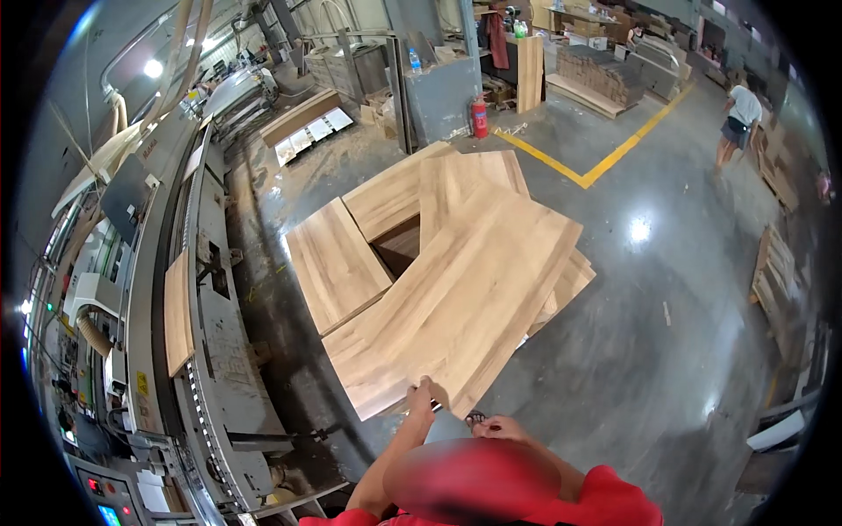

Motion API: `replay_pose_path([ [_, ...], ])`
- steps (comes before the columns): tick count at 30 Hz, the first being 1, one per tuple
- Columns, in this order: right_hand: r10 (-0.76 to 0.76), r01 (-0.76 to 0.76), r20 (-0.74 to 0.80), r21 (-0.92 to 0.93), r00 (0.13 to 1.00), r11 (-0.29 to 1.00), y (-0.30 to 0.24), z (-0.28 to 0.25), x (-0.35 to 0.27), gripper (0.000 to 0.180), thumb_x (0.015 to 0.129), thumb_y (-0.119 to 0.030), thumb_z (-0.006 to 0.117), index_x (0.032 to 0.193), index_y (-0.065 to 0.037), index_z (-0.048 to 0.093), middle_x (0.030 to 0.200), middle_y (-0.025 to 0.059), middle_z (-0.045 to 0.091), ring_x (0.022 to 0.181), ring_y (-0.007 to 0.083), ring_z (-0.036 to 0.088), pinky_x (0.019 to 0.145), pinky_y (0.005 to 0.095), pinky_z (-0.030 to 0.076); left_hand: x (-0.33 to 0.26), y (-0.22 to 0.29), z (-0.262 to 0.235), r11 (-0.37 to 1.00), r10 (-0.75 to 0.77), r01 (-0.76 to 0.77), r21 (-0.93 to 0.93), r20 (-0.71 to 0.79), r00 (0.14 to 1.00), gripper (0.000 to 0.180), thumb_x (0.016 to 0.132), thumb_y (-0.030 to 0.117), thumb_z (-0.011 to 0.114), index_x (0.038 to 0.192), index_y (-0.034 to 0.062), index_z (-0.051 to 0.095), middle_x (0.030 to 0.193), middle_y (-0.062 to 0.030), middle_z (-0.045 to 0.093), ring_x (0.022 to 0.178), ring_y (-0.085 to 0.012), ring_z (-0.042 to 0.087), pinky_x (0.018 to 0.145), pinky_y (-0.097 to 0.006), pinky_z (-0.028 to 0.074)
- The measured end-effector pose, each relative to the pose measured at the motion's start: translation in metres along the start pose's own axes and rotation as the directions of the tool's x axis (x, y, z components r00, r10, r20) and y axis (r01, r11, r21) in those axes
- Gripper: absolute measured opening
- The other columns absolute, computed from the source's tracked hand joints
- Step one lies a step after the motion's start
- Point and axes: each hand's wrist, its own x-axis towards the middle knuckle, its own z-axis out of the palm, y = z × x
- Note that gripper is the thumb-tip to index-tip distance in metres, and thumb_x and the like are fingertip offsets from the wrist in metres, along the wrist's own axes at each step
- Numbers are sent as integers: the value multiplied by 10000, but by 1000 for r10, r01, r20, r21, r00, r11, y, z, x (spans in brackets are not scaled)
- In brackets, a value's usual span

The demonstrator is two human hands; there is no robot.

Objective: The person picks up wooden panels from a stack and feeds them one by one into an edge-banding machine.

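A long light-wood panel [465, 298] lies slanted on top of a low stack of similar panels [338, 263]. My left hand [421, 394] grips the panel's near edge, fingers curled over it. My right hand [498, 428] sits just right of the panel's near corner, fingers curled. Whether it holds the panel is hidden. My red sleeves show at the bottom edge.
A long grey machine with a conveyor [210, 351] runs along the left, carrying a narrow wood panel [178, 311]. A red fire extinguisher [480, 117] stands by a grey column. Yellow floor lines [605, 162], wood stacks [772, 272] and a distant person [741, 118] are to the right.
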Motion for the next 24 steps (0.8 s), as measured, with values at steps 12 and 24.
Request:
replay_pose_path([
  [12,636,155,-380,912,671,381,-112,-70,27,743,850,-579,502,1348,-47,358,1351,166,410,1157,301,478,938,461,427,-22,-46,-189,919,394,-331,213,-461,795,391,922,352,456,1008,-8,580,968,-152,605,875,-255,543,823,-367,427],
  [24,331,-507,391,741,859,441,-160,176,19,559,892,-485,317,1302,-127,442,1330,114,455,1225,344,408,986,521,368,-234,-83,-393,966,256,-42,255,-926,276,399,918,369,431,894,17,617,865,-245,616,848,-432,582,733,-479,455],
])
